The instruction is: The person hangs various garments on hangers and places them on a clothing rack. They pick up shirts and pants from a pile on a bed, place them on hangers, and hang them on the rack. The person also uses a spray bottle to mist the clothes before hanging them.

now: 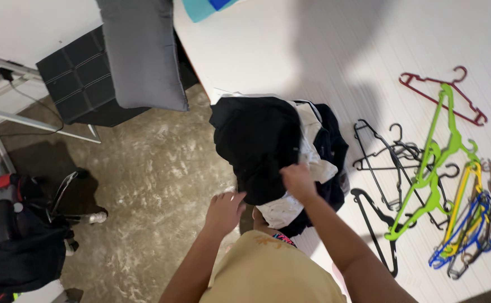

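Observation:
A heap of clothes point(268, 146), mostly black with a white garment point(313, 134) in it, lies on the corner of a white bed point(335, 50). My right hand point(297, 180) grips the cloth at the near side of the heap, where black and white fabric meet. My left hand point(224, 211) is at the heap's lower left edge, fingers curled at the black fabric; whether it grips is unclear. My yellow shirt point(273, 269) fills the bottom of the view.
Several plastic hangers lie on the bed to the right: green point(432, 163), red point(442, 92), black point(380, 151), blue and yellow point(464, 224). A grey pillow point(141, 50) leans on a black chair point(83, 76). A wheeled chair base point(60, 196) stands on the grey floor, left.

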